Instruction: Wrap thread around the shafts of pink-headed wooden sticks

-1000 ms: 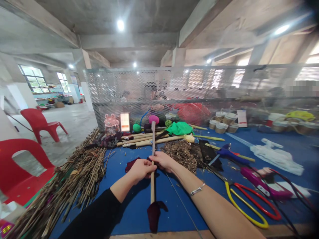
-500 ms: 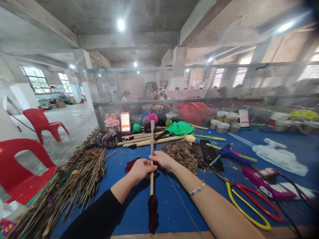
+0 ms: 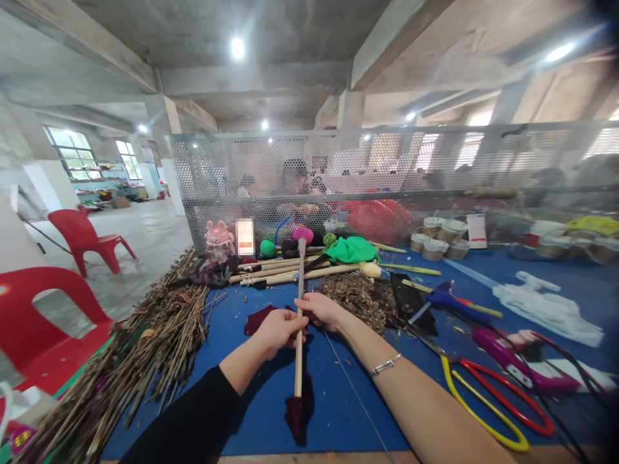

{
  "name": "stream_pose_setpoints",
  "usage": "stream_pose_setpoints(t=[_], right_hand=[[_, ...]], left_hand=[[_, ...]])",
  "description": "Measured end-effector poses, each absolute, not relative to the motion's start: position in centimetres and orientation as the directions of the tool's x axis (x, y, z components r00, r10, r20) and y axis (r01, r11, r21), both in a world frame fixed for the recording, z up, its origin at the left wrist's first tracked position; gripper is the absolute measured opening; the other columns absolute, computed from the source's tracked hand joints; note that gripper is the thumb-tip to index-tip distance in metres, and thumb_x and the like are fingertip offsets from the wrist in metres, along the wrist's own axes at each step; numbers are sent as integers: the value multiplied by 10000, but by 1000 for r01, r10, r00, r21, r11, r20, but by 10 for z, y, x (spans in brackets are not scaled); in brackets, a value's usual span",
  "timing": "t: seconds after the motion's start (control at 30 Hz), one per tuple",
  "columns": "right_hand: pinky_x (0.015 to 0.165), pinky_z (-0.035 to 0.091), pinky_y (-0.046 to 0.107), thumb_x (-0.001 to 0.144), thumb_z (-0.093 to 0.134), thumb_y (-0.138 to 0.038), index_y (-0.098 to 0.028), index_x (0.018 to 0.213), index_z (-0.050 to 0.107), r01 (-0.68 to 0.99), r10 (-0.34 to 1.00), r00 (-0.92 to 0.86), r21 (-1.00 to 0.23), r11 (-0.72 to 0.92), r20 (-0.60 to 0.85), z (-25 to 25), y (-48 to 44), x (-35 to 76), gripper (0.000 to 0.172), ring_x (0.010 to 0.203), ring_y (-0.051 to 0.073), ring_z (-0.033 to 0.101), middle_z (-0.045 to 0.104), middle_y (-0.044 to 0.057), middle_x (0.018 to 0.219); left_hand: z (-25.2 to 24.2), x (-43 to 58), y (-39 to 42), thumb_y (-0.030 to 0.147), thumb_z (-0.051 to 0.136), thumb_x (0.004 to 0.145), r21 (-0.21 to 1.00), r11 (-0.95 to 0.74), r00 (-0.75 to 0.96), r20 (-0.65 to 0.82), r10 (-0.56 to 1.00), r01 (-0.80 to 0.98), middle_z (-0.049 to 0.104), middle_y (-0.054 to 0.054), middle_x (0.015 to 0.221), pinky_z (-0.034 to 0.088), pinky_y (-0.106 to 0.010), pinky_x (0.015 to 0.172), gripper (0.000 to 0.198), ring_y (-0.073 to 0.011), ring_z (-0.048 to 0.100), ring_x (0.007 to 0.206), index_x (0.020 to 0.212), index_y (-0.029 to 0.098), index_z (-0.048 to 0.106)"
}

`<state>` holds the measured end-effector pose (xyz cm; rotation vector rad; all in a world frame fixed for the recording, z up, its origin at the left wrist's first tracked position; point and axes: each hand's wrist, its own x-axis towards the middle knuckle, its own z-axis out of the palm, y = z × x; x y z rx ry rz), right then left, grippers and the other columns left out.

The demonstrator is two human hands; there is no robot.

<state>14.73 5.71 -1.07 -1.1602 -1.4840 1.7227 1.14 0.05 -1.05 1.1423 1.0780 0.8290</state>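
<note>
Blue tabletop (image 3: 338, 425) | slim pale stick (image 3: 298, 367) | pink ball (image 3: 302, 234) at far end

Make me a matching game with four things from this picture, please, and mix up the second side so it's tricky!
Things:
1. Stick
2. Twigs
3. Big scissors
4. Pink ball

Places and colours:
A. Piled along the left of the blue tabletop
B. At the far end of what the hands hold
C. Held by the left hand and right hand
D. Partly red, partly yellow

Right pairs: 1-C, 2-A, 3-D, 4-B
</note>
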Motion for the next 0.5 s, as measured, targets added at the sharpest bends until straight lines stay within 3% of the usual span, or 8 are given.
stream_pose_setpoints(t=[0.13,0.23,0.37,0.43,0.5], right_hand=[[315,76,157,673,625,-377,-176,704,413,-60,802,-561,-957,-285,-204,-7,57,156,295,306,16,243,408,-91,440],[299,80,158,691,605,-381,-174,672,410,2,822,-525,-966,-260,-223,-12,59,153,284,291,16,229,397,-91,413],[278,82,172,716,579,-372,-176,616,398,104,859,-453,-971,-214,-238,-16,59,144,285,264,19,174,316,-108,352],[279,82,163,714,585,-369,-181,631,386,30,852,-475,-972,-235,-220,-13,57,143,286,266,15,170,309,-114,358],[286,93,148,703,600,-357,-182,670,390,-59,837,-508,-961,-272,-205,-8,55,145,276,272,12,206,349,-111,387]], left_hand=[[-1,14,-1,294,629,696,880,400,412,-275,869,-256,624,-59,749,454,-184,566,232,-75,570,582,824,102,603],[-3,12,0,353,621,694,907,391,406,-303,862,-155,618,-45,719,450,-195,523,281,-91,572,564,841,115,593],[-11,7,3,415,696,586,971,156,211,-193,958,181,509,27,488,351,-173,378,335,-69,455,396,650,123,545],[-8,8,3,390,696,598,978,152,224,-182,957,146,518,20,497,352,-165,385,312,-64,459,406,633,118,547],[-3,10,2,361,653,663,967,254,312,-232,921,-32,570,-9,592,394,-159,439,266,-62,506,468,703,109,580]])
